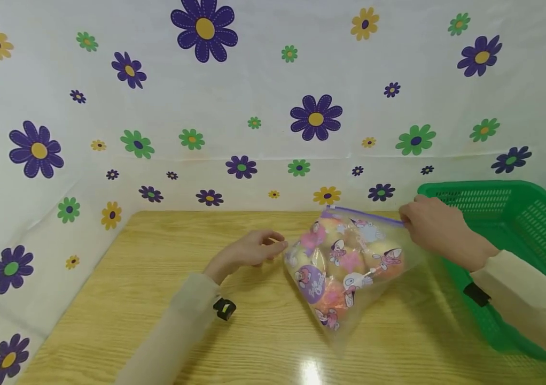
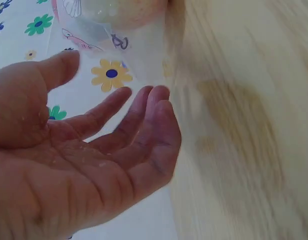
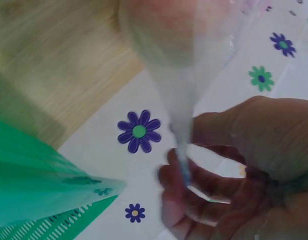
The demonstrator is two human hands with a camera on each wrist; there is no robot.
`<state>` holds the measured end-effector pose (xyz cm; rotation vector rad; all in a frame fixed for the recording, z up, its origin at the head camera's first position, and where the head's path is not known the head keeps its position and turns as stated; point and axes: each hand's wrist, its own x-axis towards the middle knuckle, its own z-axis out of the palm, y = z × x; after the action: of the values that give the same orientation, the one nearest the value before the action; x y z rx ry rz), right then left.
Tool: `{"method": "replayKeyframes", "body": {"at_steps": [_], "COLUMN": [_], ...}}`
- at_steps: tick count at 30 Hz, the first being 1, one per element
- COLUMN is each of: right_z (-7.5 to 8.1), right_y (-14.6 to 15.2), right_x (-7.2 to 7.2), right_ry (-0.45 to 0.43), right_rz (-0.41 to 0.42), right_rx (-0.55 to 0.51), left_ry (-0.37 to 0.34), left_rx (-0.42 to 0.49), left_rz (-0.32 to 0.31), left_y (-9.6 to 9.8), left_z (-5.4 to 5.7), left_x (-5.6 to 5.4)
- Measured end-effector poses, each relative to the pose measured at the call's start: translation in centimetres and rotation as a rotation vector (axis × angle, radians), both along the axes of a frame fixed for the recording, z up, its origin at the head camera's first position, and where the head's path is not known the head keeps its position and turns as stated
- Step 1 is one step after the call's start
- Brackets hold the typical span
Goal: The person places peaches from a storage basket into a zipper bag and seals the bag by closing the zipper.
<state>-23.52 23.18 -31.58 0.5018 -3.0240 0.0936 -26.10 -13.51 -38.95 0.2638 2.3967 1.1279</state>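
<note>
A clear zip bag (image 1: pixel 350 267) printed with cartoon figures hangs tilted over the table, its purple zip edge along the top. Round peach-coloured and yellowish fruit shows through the plastic. My right hand (image 1: pixel 438 230) pinches the bag's top right corner between thumb and fingers; the right wrist view shows the gathered plastic (image 3: pixel 181 110) running into that grip. To the left of the bag, my left hand (image 1: pixel 251 249) has its fingers relaxed and slightly bent, fingertips close to the bag's side. In the left wrist view its palm (image 2: pixel 94 170) holds nothing.
A green plastic basket (image 1: pixel 508 192) with slotted walls stands at the right, beneath and beside my right forearm. The wooden table (image 1: pixel 157 256) reaches back to a white cloth (image 1: pixel 254 80) with purple, green and yellow flowers, which also covers the left side.
</note>
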Motion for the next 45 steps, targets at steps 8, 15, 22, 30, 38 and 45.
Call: {"method": "replayKeyframes", "body": {"at_steps": [8, 15, 22, 30, 38, 45], "right_z": [0.7, 1.6, 2.2, 2.1, 1.1, 0.1], "right_y": [-0.4, -0.7, -1.4, -2.1, -2.3, -2.5], "right_x": [-0.4, 1.0, 2.8, 3.9, 4.8, 5.3], "right_ry": [0.007, 0.025, 0.069, 0.038, 0.073, 0.141], "right_rz": [-0.029, -0.05, 0.019, 0.011, 0.083, 0.139], "right_rx": [-0.046, -0.072, -0.113, -0.107, -0.087, -0.068], "left_ry": [0.106, 0.12, 0.136, 0.145, 0.038, 0.586], "left_rx": [-0.085, -0.19, -0.166, -0.07, -0.194, -0.398], "left_rz": [-0.137, -0.329, -0.379, -0.217, -0.166, -0.137], "left_y": [1.4, 1.8, 2.2, -0.5, -3.4, -0.4], "left_z": [-0.1, -0.3, -1.2, -0.3, 2.0, 3.4], "left_x": [0.4, 0.4, 2.3, 6.7, 11.7, 13.0]}}
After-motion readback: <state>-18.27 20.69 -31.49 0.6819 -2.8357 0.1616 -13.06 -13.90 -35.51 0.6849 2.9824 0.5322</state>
